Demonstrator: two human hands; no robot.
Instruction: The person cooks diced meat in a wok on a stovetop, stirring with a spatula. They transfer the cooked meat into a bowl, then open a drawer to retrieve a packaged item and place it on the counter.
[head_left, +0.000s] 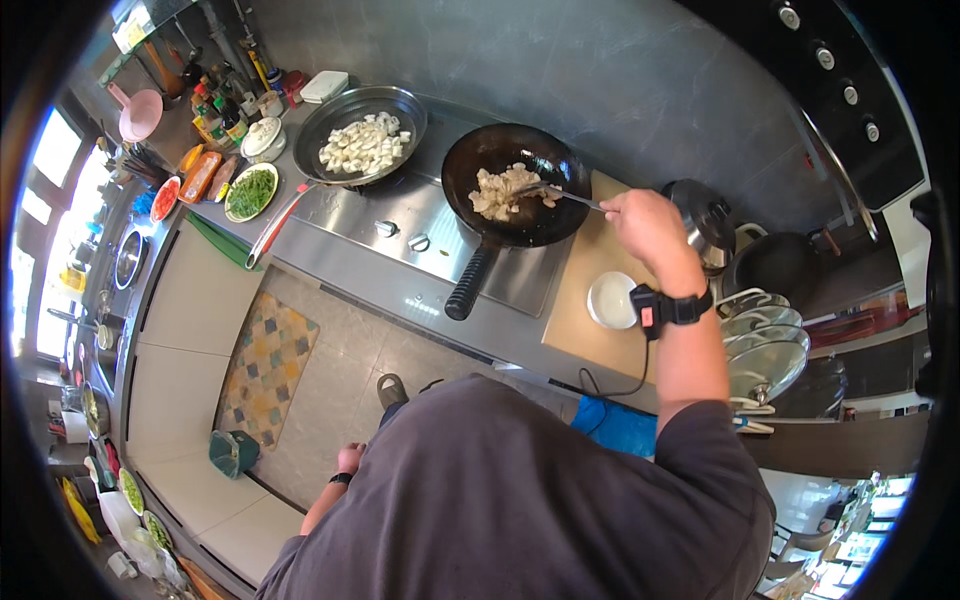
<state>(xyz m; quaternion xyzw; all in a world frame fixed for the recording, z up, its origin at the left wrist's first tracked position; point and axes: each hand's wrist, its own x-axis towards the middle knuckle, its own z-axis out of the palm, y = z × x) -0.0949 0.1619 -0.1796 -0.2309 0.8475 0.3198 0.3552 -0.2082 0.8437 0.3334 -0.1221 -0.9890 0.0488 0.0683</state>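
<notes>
My right hand (646, 229) is closed around the handle of a metal cooking utensil (574, 196), whose head lies in pale cooked pieces, possibly meat (499, 193), in a dark wok (555, 225). The wok sits on the stove with its ribbed black handle towards me. To its left, a steel frying pan (304, 154) with a red and silver handle holds white cubes (364, 146). Below my right hand, a small bowl (613, 300) with whitish contents rests on a tan board (585, 341). My left hand (350, 457) hangs low beside my body, touching no kitchenware; its fingers are partly hidden.
Left of the stove stand a plate of chopped greens (251, 193), a plate of red pieces (166, 199), a lidded bowl (263, 140) and several bottles (231, 120). A kettle (701, 221) and racked glass lids (765, 360) are at right. A bin (233, 454) stands on the floor.
</notes>
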